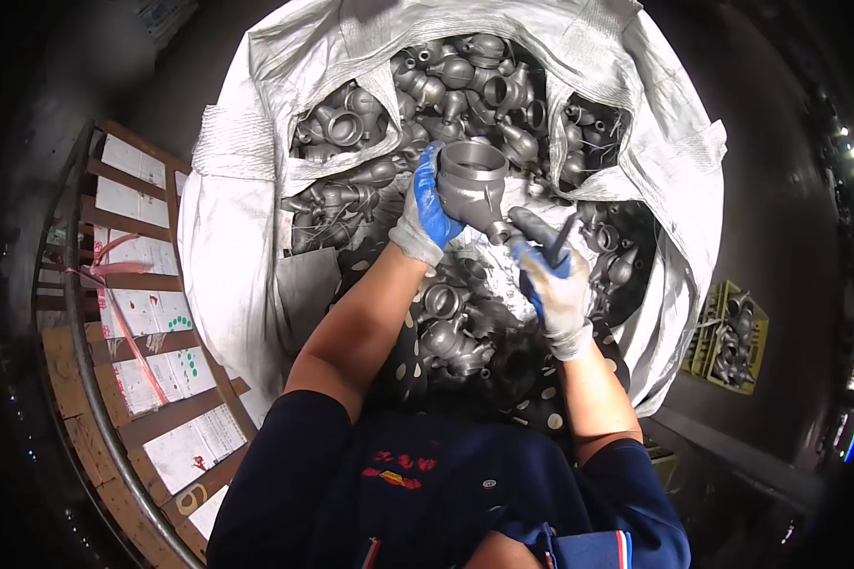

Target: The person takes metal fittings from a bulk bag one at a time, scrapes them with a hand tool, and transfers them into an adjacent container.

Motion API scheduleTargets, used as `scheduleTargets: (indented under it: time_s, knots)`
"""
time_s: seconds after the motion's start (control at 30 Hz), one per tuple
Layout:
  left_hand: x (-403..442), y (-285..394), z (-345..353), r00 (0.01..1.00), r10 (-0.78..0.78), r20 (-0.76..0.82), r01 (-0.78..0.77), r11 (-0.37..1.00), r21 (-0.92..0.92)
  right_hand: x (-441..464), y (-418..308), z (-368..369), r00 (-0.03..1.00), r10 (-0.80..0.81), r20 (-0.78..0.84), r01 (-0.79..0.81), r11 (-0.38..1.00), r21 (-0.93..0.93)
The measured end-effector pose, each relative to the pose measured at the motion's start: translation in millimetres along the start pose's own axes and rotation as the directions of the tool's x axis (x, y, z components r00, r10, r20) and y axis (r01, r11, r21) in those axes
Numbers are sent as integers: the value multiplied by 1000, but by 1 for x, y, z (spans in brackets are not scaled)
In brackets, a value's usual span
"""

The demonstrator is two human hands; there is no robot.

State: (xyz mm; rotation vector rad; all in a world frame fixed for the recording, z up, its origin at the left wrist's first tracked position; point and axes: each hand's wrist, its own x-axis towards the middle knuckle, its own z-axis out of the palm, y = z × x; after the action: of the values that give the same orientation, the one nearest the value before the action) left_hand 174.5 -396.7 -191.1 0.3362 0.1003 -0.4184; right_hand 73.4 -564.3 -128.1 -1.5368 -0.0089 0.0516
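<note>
Fingers of the left hand (431, 207) wrap a grey casting (472, 192) above the white sack (230, 256), the right hand (554, 286) clasps a dark tool (535, 228) near it; work seems ongoing, other castings (453, 71) lie unheld

You wear a navy shirt (446, 517) with short sleeves (280, 469). Left chest: red lettering (417, 463), too small to read, and a red-and-yellow emblem (392, 479). One pale round button (489, 484). Collar (584, 550) edged in stripes, red and white among them. Left glove (431, 209) and right glove (558, 284): off-white, blue-coated, pale cuffs. Dark, pale-dotted cloth (405, 353) below your shirt.
</note>
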Motion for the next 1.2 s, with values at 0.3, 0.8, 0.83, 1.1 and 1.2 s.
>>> scheduleTargets:
  time_s: [0.3, 0.8, 0.83, 1.1, 1.2]
  knots:
    - [18, -1, 4, 982, 103, 157, -120, 988, 103, 5, 40, -18, 938, 225, 265, -340, 756, 560]
    - [-7, 3, 37, 955, 74, 286, -227, 804, 549, 18, 38, -29, 999, -5, -44, 11, 989, 148]
    - [-7, 3, 38, 952, 68, 297, -229, 802, 552, 22, 39, -28, 997, -21, -78, 24, 999, 39]
    - [-11, 4, 40, 949, 148, 279, -293, 741, 604, 23, 36, -33, 999, 30, -16, -29, 998, 56]
    - [-10, 6, 34, 958, 142, 248, -261, 786, 561, 23, 35, -39, 979, 201, 26, -202, 967, 157]
